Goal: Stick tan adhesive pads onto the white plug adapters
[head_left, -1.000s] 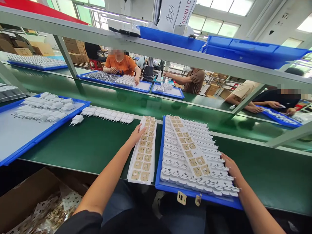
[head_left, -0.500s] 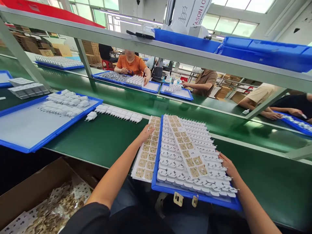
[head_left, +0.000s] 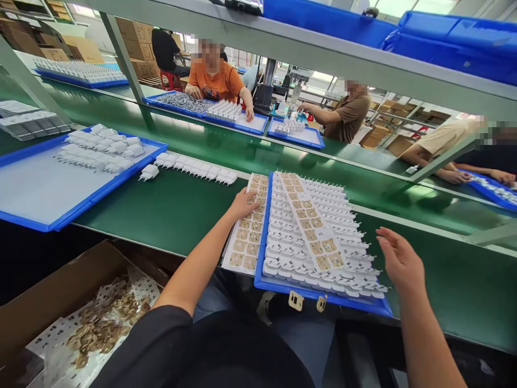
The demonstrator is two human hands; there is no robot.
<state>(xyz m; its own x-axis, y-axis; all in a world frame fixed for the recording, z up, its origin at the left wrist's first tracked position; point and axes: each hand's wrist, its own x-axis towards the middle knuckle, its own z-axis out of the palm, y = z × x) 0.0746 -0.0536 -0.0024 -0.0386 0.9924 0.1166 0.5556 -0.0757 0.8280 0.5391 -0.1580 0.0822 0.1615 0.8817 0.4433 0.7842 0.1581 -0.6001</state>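
My left hand point(head_left: 244, 204) lies with fingers stretched out on a stack of white sheets with tan die-cut stickers point(head_left: 244, 245). Right beside the stack is a blue-rimmed tray point(head_left: 323, 298), packed with rows of white plug adapters point(head_left: 283, 264), pins sticking up. One sticker sheet point(head_left: 310, 218) lies slanted across the adapters. My right hand point(head_left: 402, 261) hovers to the right of the tray, apart from it, fingers extended and holding nothing. Two loose tan stickers point(head_left: 296, 301) hang at the tray's front edge.
At left, another blue-rimmed tray point(head_left: 36, 188) holds several white adapters, with a row of adapters point(head_left: 197, 167) beside it on the green bench point(head_left: 169, 210). A cardboard box point(head_left: 52, 280) of scraps stands below. Overhead runs a shelf point(head_left: 307, 48); co-workers sit across the bench.
My right hand has come away from the tray's right side and now stands apart from it. My left hand stays on the sheets. The view has tilted down.
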